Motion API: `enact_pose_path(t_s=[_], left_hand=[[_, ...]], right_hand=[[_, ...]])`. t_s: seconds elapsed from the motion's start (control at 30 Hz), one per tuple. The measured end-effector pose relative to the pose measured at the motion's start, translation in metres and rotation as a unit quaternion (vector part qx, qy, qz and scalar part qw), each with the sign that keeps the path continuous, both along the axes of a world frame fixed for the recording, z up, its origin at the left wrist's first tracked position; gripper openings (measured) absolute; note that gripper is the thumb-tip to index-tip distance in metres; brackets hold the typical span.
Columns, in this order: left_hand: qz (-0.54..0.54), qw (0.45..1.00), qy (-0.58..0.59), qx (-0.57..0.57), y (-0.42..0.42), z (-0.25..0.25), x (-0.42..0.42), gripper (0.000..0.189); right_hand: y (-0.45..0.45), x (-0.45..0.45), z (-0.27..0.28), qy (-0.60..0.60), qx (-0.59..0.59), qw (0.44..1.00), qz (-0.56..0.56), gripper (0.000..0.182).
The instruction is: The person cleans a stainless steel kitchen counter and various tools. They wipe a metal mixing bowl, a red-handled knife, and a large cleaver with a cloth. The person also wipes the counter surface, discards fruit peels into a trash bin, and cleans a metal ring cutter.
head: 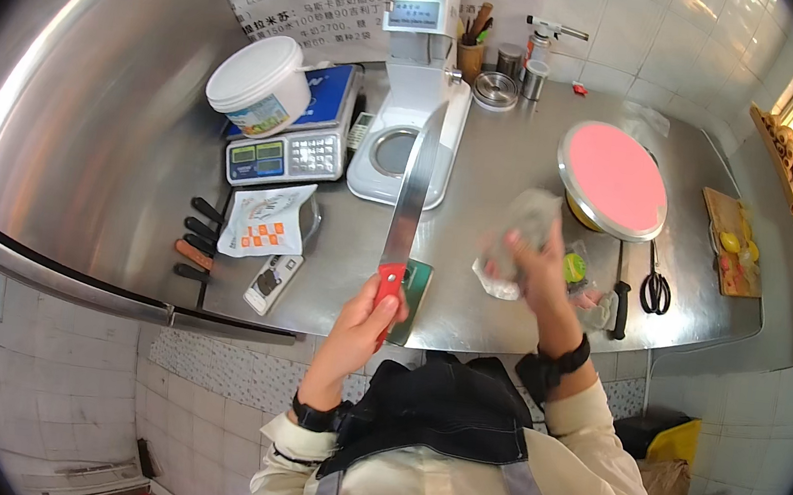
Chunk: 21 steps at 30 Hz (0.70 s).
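My left hand [359, 320] grips the red handle of a long kitchen knife [413, 194], its blade pointing up and away across the counter. My right hand [541, 264] holds a crumpled greyish cloth [533, 215], both blurred, to the right of the blade. White crumpled plastic [498, 285] shows beneath that hand. A green smartphone [416, 297] lies partly hidden behind the knife handle. Right of my right hand is a round lime-green item [574, 268] in clear plastic. A round pink-topped board with a metal rim [613, 180] stands beyond.
A white stand mixer [414, 88] stands at the back. Left of it, a white bucket [261, 85] sits on a digital scale [286, 154]. Several knife handles [200, 229] stick out at left. A black-handled knife [619, 309], scissors [656, 288] and a cutting board [715, 247] lie right.
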<state>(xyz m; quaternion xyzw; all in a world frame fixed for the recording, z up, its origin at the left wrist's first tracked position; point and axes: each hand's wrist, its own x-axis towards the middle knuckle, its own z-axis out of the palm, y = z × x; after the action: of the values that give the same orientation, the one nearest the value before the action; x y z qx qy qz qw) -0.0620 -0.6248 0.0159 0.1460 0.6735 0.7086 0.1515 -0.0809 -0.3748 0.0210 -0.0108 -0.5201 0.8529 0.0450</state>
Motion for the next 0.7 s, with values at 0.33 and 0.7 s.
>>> enact_pose_path(t_s=[0.33,0.7], left_hand=[[-0.057,0.974,-0.059,0.210,0.074,-0.015,-0.075,0.037],[-0.070,0.996,-0.045,-0.035,0.019,-0.042,-0.079,0.031]], right_hand=[[-0.067,-0.010,-0.026,0.020,0.129,0.991,-0.019,0.061],[0.178,-0.146,0.124,0.077,0.558,0.783,-0.264,0.044]])
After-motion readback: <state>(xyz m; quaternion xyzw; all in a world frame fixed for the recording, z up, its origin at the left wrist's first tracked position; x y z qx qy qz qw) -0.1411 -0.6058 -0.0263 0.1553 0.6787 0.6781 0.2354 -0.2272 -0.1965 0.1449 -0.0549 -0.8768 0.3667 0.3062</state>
